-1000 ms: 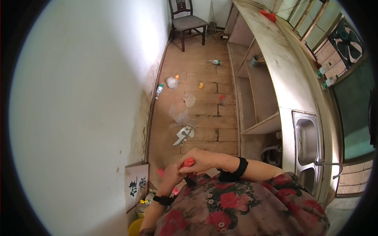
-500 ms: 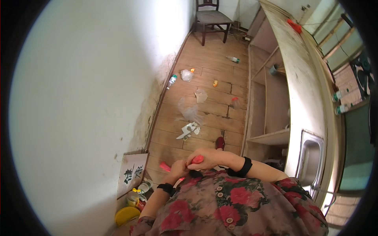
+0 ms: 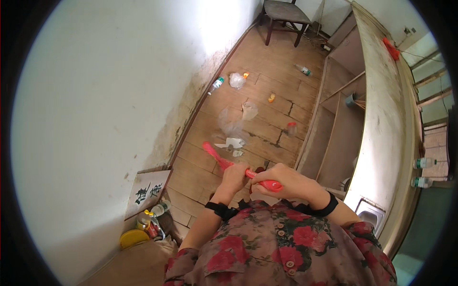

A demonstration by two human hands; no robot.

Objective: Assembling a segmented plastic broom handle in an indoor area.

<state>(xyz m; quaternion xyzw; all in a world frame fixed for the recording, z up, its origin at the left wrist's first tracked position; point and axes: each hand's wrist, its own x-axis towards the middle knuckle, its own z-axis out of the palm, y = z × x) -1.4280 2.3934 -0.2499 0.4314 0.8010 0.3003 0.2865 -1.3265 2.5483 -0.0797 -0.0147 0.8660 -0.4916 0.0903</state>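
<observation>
Before my body I hold a long red plastic tool (image 3: 214, 155) with both hands. It slants from far left to near right; its exact kind I cannot tell. My left hand (image 3: 234, 178) is closed around its middle, and the wider far end sticks out past the fingers. Closer to the rounded near end, my right hand (image 3: 286, 180) is closed on the shaft. Torn white pieces (image 3: 232, 143) lie on the floor just beyond the tool. Farther off are a clear plastic bag (image 3: 231, 125) and a pale crumpled scrap (image 3: 249, 110).
Plastic bottles (image 3: 216, 85) (image 3: 304, 70), a white bag (image 3: 236, 80) and a red-lidded jar (image 3: 292, 128) litter the floor. A chair (image 3: 286, 13) stands at the far end. Along the right runs a counter (image 3: 386, 119) with a sink (image 3: 370, 213). Bottles and a yellow lid (image 3: 134, 239) crowd the left wall.
Both hands have moved forward and the right hand farther right, showing more of the red tool. Its far end now points up-left. The view has turned, so the room appears shifted and tilted.
</observation>
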